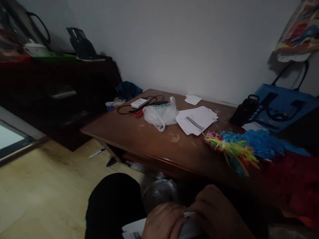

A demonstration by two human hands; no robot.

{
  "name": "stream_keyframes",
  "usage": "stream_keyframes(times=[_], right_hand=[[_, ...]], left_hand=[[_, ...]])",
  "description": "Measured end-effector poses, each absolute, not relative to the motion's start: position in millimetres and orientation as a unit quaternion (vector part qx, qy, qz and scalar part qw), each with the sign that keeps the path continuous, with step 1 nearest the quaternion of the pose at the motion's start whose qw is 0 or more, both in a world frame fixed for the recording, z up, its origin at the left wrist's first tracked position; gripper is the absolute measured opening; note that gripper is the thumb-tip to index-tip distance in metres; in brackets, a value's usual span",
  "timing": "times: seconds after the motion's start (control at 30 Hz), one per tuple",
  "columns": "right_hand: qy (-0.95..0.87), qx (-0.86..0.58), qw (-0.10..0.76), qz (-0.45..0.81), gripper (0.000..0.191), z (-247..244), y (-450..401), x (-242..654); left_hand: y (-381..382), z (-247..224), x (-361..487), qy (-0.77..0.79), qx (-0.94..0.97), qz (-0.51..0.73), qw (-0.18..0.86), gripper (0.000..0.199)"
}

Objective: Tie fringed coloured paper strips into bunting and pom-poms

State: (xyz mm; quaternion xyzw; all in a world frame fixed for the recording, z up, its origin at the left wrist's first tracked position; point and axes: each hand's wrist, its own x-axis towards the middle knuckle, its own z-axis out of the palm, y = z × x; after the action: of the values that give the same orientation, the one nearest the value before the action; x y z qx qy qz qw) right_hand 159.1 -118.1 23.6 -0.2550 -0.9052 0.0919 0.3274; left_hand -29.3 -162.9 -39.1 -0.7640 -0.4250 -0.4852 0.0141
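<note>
At the bottom of the head view, over my lap, my left hand [163, 220] and my right hand [215, 210] are close together, both with curled fingers. Between their fingertips shows a small white edge [189, 214], pinched there; its kind is mostly hidden. From under my left hand a white paper sheet [133, 229] with a dark printed block sticks out to the left. Something pale lies beneath the hands, too dim to make out. Further off on the desk lies a stack of similar printed papers [198, 120].
The brown desk [124, 132] holds a white plastic bag [161, 114], a white device [139, 103] with black cable, a colourful strip bundle [231, 147], blue strips [261, 141], a black bottle [245, 109] and a blue bag [281, 106]. My knee [114, 202] is near the desk edge.
</note>
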Motion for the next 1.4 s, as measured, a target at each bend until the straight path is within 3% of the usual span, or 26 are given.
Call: stream_keyframes(times=[0.17,0.53,0.9,1.03,1.23,1.4], right_hand=[[-0.917,-0.235,0.315,0.061,0.032,19.1,-115.8,163.0],[-0.907,-0.216,0.356,0.057,0.017,26.9,-111.1,169.7],[-0.916,-0.209,0.342,0.018,0.02,23.8,-113.6,172.4],[-0.913,-0.205,0.353,0.016,0.02,22.7,-113.7,174.3],[-0.918,-0.205,0.338,0.03,0.027,20.9,-116.1,174.3],[-0.912,-0.214,0.35,0.027,0.02,19.4,-116.3,175.0]], left_hand=[[-164.5,-46.9,-34.4,-0.407,-0.779,-0.477,-0.015,0.02],[-170.6,-33.5,-39.3,-0.408,-0.76,-0.503,-0.047,0.011],[-167.8,-32.8,-45.8,-0.403,-0.731,-0.501,-0.229,0.009],[-167.5,-33.0,-46.3,-0.399,-0.747,-0.494,-0.194,0.023],[-165.1,-31.2,-44.4,-0.394,-0.752,-0.497,-0.182,0.015],[-162.4,-40.5,-42.6,-0.377,-0.767,-0.514,-0.074,0.017]])
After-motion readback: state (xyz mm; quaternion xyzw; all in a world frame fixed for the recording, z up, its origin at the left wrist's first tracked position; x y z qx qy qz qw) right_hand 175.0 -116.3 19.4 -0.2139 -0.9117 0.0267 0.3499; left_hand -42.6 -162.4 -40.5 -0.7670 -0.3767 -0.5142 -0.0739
